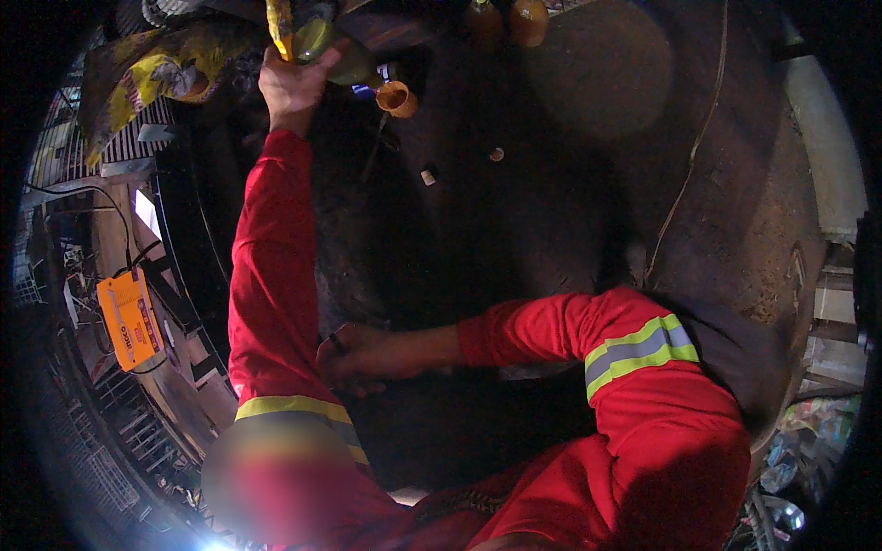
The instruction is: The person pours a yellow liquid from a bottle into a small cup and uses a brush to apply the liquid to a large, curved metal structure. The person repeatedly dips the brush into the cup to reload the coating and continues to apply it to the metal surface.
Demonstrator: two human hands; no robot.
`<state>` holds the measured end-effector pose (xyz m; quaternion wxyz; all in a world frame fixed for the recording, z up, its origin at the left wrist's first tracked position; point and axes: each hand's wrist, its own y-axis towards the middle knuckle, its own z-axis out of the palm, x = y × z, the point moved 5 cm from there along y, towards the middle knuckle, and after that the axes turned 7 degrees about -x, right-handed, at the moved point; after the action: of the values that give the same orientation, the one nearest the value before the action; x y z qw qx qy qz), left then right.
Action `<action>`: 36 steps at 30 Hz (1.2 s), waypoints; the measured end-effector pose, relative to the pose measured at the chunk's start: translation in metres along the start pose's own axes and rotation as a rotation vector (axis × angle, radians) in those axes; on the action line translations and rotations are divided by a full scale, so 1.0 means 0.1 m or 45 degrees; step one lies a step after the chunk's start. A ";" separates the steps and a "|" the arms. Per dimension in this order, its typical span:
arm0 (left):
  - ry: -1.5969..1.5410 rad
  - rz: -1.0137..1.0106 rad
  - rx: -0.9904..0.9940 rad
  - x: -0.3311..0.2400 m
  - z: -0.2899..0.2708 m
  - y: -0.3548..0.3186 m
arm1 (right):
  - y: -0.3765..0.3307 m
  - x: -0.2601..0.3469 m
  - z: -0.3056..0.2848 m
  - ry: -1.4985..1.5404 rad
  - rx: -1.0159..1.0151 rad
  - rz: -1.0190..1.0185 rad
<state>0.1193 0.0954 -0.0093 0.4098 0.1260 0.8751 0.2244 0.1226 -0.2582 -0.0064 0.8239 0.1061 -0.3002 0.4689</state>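
green container (350,63): contents unclear | orange cup (397,99): just beside, contents unclear

Red sleeves (276,239): matt cloth | reflective band (643,351): smooth, satiny | green vessel (351,64): glossy, glass-like | yellow piece (279,26): smooth, plastic-looking | orange box (127,317): smooth, matt | pale stopper (427,177): matt, cork-like | ground (763,257): matt, rough

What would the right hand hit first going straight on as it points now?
Likely the red left sleeve: the right hand points left, right at its edge in the picture. Depth is unclear, so it could touch already or pass underneath.
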 end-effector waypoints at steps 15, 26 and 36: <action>-0.048 0.002 0.089 -0.25 0.00 -0.11 | 0.02 -0.01 -0.03 0.027 0.030 0.050; -0.036 -0.004 0.065 0.02 0.09 -0.05 | 0.04 -0.01 -0.06 0.025 0.003 0.105; 0.023 -0.015 0.055 0.04 0.15 -0.07 | 0.06 0.00 -0.08 0.018 -0.026 0.086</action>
<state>0.1280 0.0956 -0.0241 0.4006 0.1274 0.8841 0.2042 0.1204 -0.2516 -0.0132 0.8107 0.0842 -0.3027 0.4940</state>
